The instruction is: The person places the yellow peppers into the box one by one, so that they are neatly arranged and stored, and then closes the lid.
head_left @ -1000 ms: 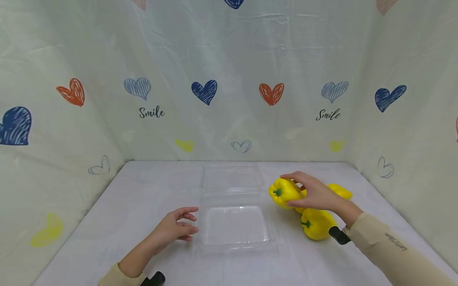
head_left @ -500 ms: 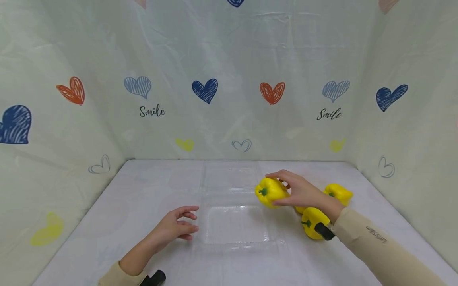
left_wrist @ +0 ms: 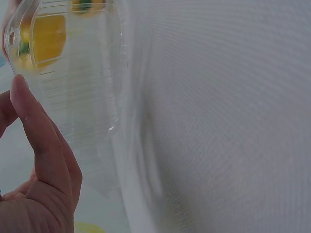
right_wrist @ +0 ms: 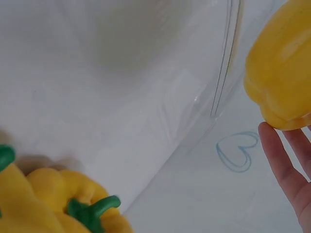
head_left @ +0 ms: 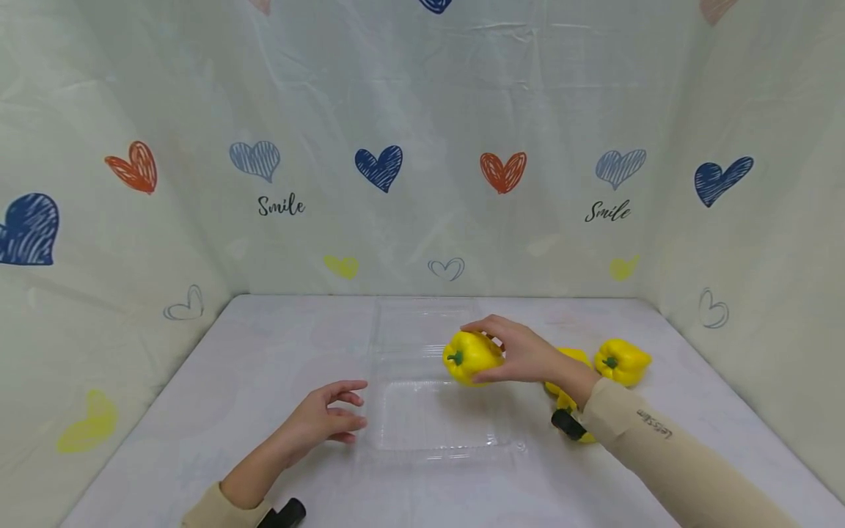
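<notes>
My right hand point(head_left: 518, 350) grips a yellow bell pepper point(head_left: 470, 358) with a green stem, thumb below and fingers over the top. The pepper hangs above the clear plastic clamshell box point(head_left: 436, 418), which lies unfolded on the white table. In the right wrist view, fingertips press the lower end of the held pepper point(right_wrist: 282, 68). Beside the box's left edge my left hand point(head_left: 323, 418) is held with fingers spread and loosely bent, gripping nothing. The left wrist view has its fingertips right at the rim of the clear box point(left_wrist: 77, 87).
To the right, more yellow bell peppers rest on the table: one bell pepper point(head_left: 622, 361) at the back, others partly hidden behind the right forearm. A bell pepper point(right_wrist: 92, 204) shows low in the right wrist view. A heart-printed curtain point(head_left: 436, 220) encloses the table.
My right hand has carried the bell pepper leftward from beside the other peppers to over the clear box. The left hand has stayed in place.
</notes>
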{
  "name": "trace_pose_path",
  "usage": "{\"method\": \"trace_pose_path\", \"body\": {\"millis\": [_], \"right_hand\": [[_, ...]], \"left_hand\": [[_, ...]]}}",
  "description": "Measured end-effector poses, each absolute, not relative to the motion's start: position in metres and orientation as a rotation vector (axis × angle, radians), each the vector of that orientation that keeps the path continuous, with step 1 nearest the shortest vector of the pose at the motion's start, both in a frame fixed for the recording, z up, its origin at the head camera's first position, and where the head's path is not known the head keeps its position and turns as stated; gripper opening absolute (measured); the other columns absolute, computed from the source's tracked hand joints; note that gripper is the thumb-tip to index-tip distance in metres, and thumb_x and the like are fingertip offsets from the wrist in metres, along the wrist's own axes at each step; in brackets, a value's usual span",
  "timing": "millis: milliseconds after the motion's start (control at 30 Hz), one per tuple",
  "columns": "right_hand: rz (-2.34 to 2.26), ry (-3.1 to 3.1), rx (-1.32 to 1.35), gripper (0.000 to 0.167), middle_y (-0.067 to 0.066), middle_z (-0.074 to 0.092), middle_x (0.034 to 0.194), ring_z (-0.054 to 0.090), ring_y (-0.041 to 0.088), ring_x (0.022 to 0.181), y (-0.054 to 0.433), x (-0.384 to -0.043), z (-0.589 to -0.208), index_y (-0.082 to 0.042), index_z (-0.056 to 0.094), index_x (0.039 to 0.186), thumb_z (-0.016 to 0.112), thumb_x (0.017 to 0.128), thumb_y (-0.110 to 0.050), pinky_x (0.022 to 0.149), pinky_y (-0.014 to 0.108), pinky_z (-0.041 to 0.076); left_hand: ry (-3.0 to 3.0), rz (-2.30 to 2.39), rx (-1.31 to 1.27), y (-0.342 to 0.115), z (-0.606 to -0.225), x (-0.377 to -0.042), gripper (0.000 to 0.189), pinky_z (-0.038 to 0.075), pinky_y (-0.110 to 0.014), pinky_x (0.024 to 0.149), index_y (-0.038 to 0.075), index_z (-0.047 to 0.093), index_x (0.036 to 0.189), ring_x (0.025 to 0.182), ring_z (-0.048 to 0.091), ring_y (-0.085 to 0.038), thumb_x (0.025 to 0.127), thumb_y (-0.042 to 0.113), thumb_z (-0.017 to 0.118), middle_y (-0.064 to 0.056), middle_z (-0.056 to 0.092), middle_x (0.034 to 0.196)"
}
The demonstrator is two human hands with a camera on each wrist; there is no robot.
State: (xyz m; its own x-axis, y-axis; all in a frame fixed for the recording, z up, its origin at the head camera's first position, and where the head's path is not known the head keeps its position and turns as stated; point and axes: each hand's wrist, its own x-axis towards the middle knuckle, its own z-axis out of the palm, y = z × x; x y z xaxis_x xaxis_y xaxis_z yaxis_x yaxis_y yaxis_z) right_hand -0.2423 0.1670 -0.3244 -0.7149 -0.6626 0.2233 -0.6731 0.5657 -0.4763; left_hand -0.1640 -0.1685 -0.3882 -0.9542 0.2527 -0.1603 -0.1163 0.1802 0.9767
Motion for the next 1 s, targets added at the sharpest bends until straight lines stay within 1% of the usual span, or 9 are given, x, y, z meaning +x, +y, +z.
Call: {"method": "trace_pose_path", "body": {"millis": [200,300,500,567,733,833,1000], "right_hand": [[0.831,-2.732,1.202,0.067,-0.006,0.054,0.111,0.049,0.014,0.094,0.153,-0.247,-0.325,-0.017,0.054,0.127,0.082,0.069,-0.036,0.074,0.028,0.049],[0.807,-2.72,1.209,0.066,-0.005,0.054,0.11,0.05,0.013,0.095,0.145,-0.249,-0.325,-0.016,0.055,0.126,0.082,0.069,-0.035,0.076,0.028,0.049],[0.789,-2.727,1.213,0.066,-0.004,0.054,0.112,0.05,0.013,0.096,0.131,-0.251,-0.329,-0.016,0.055,0.126,0.082,0.068,-0.036,0.081,0.035,0.05],[0.785,-2.736,1.214,0.066,-0.005,0.055,0.111,0.05,0.013,0.095,0.127,-0.252,-0.331,-0.016,0.055,0.125,0.082,0.068,-0.038,0.081,0.035,0.049],[0.723,-2.759,1.229,0.067,-0.005,0.054,0.11,0.051,0.012,0.091,0.116,-0.253,-0.332,-0.017,0.055,0.124,0.08,0.068,-0.043,0.08,0.03,0.048],[0.671,-2.784,1.218,0.066,-0.006,0.054,0.108,0.051,0.011,0.09,0.109,-0.254,-0.33,-0.018,0.055,0.124,0.08,0.068,-0.044,0.079,0.027,0.047],[0.628,-2.82,1.209,0.066,-0.003,0.056,0.108,0.052,0.013,0.091,0.095,-0.256,-0.325,-0.019,0.056,0.123,0.079,0.068,-0.047,0.081,0.03,0.047]], "left_hand": [[2.175,1.845,0.135,-0.169,-0.387,-0.165,0.064,0.056,-0.036,0.068,-0.005,0.041,0.134,0.079,0.06,-0.019,0.079,0.003,0.072,-0.02,0.048,0.11],[2.173,1.847,0.136,-0.169,-0.387,-0.165,0.064,0.056,-0.036,0.068,-0.005,0.041,0.134,0.079,0.06,-0.019,0.079,0.003,0.072,-0.02,0.047,0.111],[2.181,1.844,0.117,-0.168,-0.387,-0.164,0.064,0.056,-0.036,0.068,-0.005,0.042,0.134,0.078,0.06,-0.019,0.079,0.003,0.072,-0.02,0.048,0.111],[2.189,1.836,0.1,-0.167,-0.386,-0.163,0.063,0.056,-0.036,0.068,-0.005,0.042,0.134,0.078,0.06,-0.019,0.079,0.003,0.072,-0.019,0.048,0.111],[2.213,1.812,0.054,-0.165,-0.386,-0.164,0.063,0.056,-0.035,0.067,-0.003,0.044,0.133,0.077,0.06,-0.019,0.078,0.003,0.073,-0.018,0.049,0.11],[2.215,1.808,0.044,-0.165,-0.387,-0.164,0.063,0.056,-0.036,0.067,-0.002,0.044,0.133,0.076,0.06,-0.019,0.078,0.003,0.074,-0.017,0.049,0.11],[2.228,1.791,0.019,-0.164,-0.387,-0.166,0.063,0.056,-0.035,0.068,-0.001,0.045,0.133,0.075,0.06,-0.02,0.078,0.004,0.074,-0.017,0.05,0.11]]}}
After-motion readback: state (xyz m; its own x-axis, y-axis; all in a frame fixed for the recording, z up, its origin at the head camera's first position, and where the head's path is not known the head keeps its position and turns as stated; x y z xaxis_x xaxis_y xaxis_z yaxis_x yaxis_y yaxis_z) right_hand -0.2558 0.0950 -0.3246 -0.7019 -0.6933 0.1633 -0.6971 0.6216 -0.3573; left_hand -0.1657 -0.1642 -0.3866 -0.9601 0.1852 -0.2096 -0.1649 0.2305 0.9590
